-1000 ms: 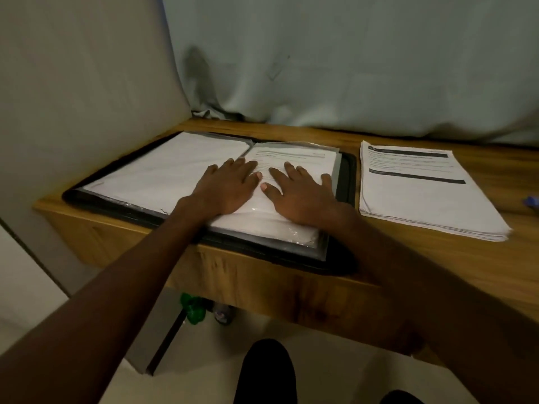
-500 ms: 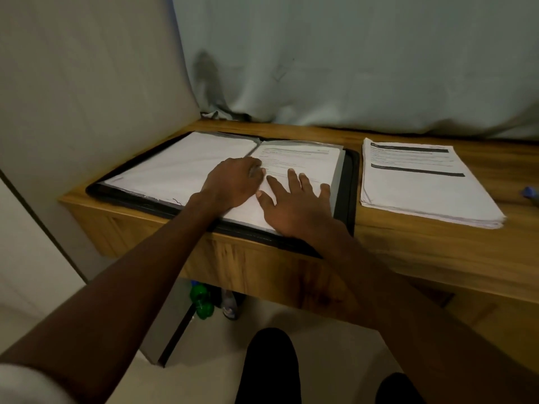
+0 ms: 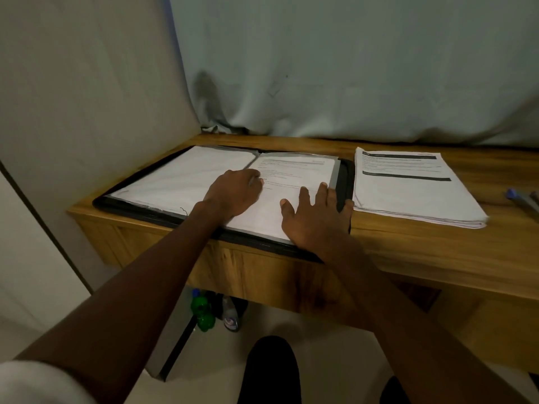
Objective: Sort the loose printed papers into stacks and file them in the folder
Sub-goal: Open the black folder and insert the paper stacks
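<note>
A black folder (image 3: 131, 207) lies open on the wooden desk (image 3: 437, 252), with clear sleeves holding white sheets. My left hand (image 3: 233, 192) rests at the centre fold with its fingers bent. I cannot tell whether they pinch the sleeve's edge. My right hand (image 3: 316, 221) lies flat with spread fingers on the near right corner of the printed right-hand page (image 3: 294, 172), its little finger over the folder's black rim. A stack of loose printed papers (image 3: 408, 196) sits on the desk just right of the folder, untouched.
Pens (image 3: 523, 199) lie at the desk's right edge. A pale cloth (image 3: 350, 68) hangs behind the desk and a wall (image 3: 73, 97) closes the left side. Bottles (image 3: 202, 312) stand on the floor under the desk. My knee (image 3: 269, 371) shows below.
My left hand has gone from flat to bent fingers and slid up toward the fold. My right hand has slid right to the page's outer corner. The camera has pulled back.
</note>
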Demonstrator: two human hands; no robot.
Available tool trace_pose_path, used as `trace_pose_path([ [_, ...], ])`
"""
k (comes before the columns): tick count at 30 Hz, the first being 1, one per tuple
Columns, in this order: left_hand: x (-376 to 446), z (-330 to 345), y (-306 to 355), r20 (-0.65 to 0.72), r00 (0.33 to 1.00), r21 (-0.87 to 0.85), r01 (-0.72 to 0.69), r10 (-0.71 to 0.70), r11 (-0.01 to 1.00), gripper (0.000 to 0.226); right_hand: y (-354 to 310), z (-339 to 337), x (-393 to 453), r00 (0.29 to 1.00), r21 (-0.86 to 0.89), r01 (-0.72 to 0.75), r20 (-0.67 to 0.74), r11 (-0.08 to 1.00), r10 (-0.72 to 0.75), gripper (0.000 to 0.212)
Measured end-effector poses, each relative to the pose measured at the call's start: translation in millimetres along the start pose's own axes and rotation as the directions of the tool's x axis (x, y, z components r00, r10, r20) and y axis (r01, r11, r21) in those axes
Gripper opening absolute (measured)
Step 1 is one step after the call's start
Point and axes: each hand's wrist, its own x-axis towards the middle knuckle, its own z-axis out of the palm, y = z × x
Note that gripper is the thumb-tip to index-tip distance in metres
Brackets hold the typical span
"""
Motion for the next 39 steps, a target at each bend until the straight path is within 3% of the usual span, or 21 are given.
trace_pose_path([
  [9, 13, 1, 7, 0.0, 0.996, -0.006, 0.093, -0.093, 0.996, 0.046, 17, -8, 30, 0.995, -0.02, 0.101, 0.029, 0.995, -0.1, 0.075],
  [16, 38, 5, 8, -0.072, 0.994, -0.001, 0.085, -0.085, 0.996, 0.034, 20, -10, 70, 0.994, 0.022, 0.11, 0.013, 0.994, -0.11, 0.077],
  [22, 36, 7, 5, -0.228, 0.974, 0.047, 0.001, 0.01, 0.999, 0.026, 26, -13, 64, 0.978, 0.099, 0.112, -0.185, 0.989, -0.092, 0.026],
  [26, 28, 1, 15, -0.3, 0.948, 0.128, -0.068, 0.104, 0.989, 0.024, 27, -16, 61, 0.944, 0.123, 0.02, -0.33, 0.992, 0.022, 0.037],
  [28, 22, 1, 21, -0.274, 0.948, 0.121, -0.13, 0.159, 0.984, 0.022, 29, -18, 60, 0.935, 0.137, -0.016, -0.35, 0.99, 0.063, 0.034],
  [30, 18, 7, 20, -0.127, 0.971, -0.025, -0.206, 0.201, 0.978, 0.023, 29, -19, 59, 0.932, 0.133, -0.026, -0.354, 0.991, 0.072, 0.032],
  [33, 13, 20, 16, 0.099, 0.953, -0.17, -0.268, 0.287, 0.948, 0.042, 30, -19, 59, 0.931, 0.183, -0.016, -0.357, 0.983, 0.082, 0.03],
  [39, 5, 15, 22, 0.069, 0.924, -0.139, -0.365, 0.377, 0.921, 0.048, 32, -18, 61, 0.92, 0.261, -0.026, -0.371, 0.965, 0.125, 0.027],
])
